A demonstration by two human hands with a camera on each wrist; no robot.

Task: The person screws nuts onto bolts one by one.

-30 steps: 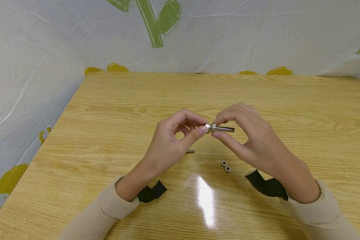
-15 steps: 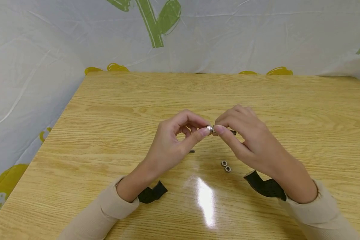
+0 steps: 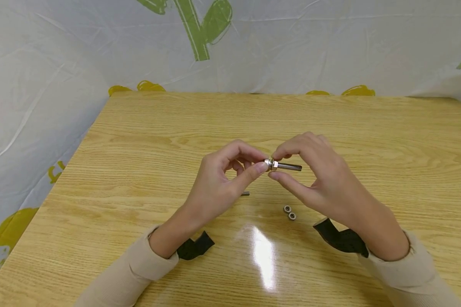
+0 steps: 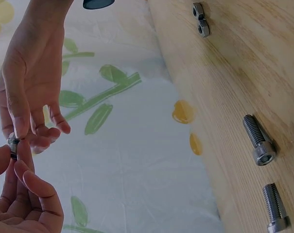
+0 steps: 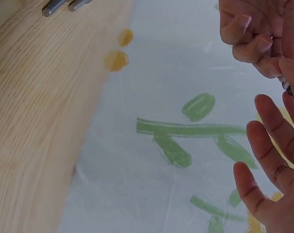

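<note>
In the head view my left hand pinches the head end of a metal bolt between thumb and forefinger. The threaded shank points right, held above the table. A hex nut sits on the shank close to the head. My right hand curls thumb and forefinger round this nut, the thumb just below it and the forefinger above. The left wrist view shows the fingertips of my right hand and left hand meeting at the bolt. My right hand's other fingers are spread in the right wrist view.
Two loose hex nuts lie together on the wooden table. Two socket head bolts lie on it too, mostly hidden behind my left hand in the head view. A patterned white cloth hangs behind the table.
My right thumb rolled up over the nut half a second ago, covering it, and is now back below it. The nut sits slightly nearer the bolt head. My left hand has hardly moved.
</note>
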